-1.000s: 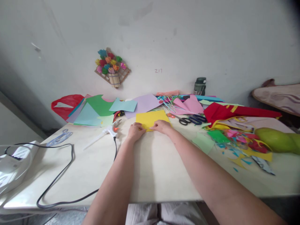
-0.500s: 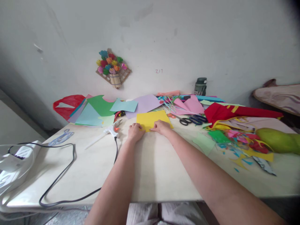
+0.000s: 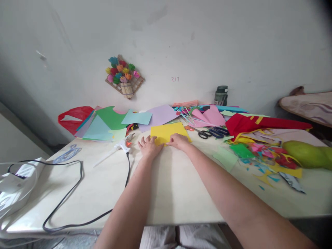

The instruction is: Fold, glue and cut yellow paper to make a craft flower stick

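A yellow sheet of paper [image 3: 168, 130] lies on the pale table [image 3: 186, 193] in front of me. My left hand [image 3: 149, 147] rests at its near left corner, fingers spread, the thumb side against the paper. At the sheet's near edge, my right hand [image 3: 177, 141] has its fingers bent together, pinching or pressing that edge. A white glue gun [image 3: 123, 147] with a black cord lies just left of my left hand. Two pairs of scissors [image 3: 204, 134] are beyond my right hand.
Coloured papers [image 3: 109, 117] line the back of the table. Paper scraps [image 3: 264, 155], a red cloth [image 3: 259, 123] and a green fruit-like object [image 3: 303, 154] are on the right. A power strip [image 3: 23, 180] and a black cable [image 3: 64, 193] occupy the left.
My left hand has spread its fingers and turned flatter at the paper's corner. My right hand stays at the near edge.
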`<control>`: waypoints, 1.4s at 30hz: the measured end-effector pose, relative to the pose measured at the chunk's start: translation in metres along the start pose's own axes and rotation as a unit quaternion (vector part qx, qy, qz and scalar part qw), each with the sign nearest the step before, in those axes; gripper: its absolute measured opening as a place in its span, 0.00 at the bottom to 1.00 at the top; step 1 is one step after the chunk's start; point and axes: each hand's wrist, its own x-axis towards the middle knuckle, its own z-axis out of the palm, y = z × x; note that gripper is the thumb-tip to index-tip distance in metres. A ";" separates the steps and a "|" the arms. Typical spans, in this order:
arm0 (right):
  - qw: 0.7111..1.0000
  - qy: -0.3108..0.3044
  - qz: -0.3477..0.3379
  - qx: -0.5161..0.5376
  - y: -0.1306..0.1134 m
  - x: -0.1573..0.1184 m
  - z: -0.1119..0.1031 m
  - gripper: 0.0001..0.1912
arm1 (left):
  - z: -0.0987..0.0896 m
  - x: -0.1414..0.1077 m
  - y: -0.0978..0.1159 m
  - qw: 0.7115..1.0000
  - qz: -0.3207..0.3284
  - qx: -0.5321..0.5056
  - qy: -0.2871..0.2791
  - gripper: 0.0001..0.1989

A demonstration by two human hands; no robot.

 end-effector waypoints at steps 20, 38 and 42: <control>0.998 0.032 0.056 -0.002 -0.011 -0.005 0.005 0.27 | -0.010 0.008 -0.033 0.995 -0.056 -0.067 -0.043 0.17; 0.998 0.023 0.059 -0.010 -0.014 -0.007 0.004 0.25 | -0.014 0.008 -0.038 0.996 -0.039 -0.033 -0.069 0.15; 0.998 0.018 0.063 -0.011 -0.014 -0.007 0.003 0.25 | -0.015 0.007 -0.038 0.996 -0.054 -0.025 -0.067 0.17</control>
